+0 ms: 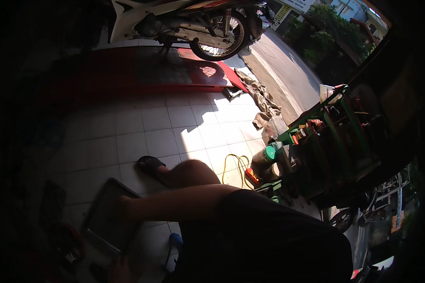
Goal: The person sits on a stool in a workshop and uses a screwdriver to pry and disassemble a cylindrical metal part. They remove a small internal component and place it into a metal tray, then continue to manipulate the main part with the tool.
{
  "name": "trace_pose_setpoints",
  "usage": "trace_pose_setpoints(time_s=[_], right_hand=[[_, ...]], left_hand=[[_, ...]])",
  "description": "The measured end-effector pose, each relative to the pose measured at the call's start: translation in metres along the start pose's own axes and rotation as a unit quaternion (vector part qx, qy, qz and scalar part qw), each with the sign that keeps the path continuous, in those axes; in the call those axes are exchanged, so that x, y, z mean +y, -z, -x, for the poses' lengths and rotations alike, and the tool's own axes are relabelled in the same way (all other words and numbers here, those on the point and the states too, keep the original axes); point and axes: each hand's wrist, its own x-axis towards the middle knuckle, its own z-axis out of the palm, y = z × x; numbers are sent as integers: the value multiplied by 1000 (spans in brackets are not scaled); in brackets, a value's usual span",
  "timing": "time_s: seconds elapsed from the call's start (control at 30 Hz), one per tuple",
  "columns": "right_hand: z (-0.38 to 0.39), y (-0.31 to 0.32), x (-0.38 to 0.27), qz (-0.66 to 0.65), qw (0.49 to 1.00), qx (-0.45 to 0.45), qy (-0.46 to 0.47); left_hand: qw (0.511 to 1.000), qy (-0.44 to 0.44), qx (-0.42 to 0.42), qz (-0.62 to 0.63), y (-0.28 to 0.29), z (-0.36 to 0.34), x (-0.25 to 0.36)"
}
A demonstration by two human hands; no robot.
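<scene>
My right arm reaches across to the left, and my right hand (123, 207) is over a grey, shallow rectangular tray (90, 218) on the floor. Deep shadow hides its fingers and whatever lies in the tray. Close to the tray's near edge is my left hand (120, 270), low in the picture and very dim. Its fingers cannot be made out. Beside the tray's left side sits a dark red and black object (72, 247), too shaded to name. A blue object (176, 239), partly hidden by my dark clothing, lies to the right of the tray.
A motorcycle (217, 35) stands on a red platform (184, 88) at the back. At right is a green tool rack (333, 127) with jars, a green-lidded container (269, 152) and a yellow cord (225, 165). My sandalled foot (151, 165) rests on white tiles.
</scene>
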Motion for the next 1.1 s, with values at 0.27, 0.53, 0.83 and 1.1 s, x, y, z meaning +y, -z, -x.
trace_pose_setpoints(time_s=[0.27,0.53,0.83,1.1], right_hand=[[16,33,-11,3,999,-51,-2],[11,21,-15,5,999,-41,2],[17,30,-19,17,998,-55,19],[6,24,-22,1,999,-45,14]], left_hand=[[1000,-1,6,1,0,4,-2],[1000,1,6,-6,0,7,0],[1000,2,13,-4,-7,8,-4],[1000,-4,21,-6,-13,9,-9]])
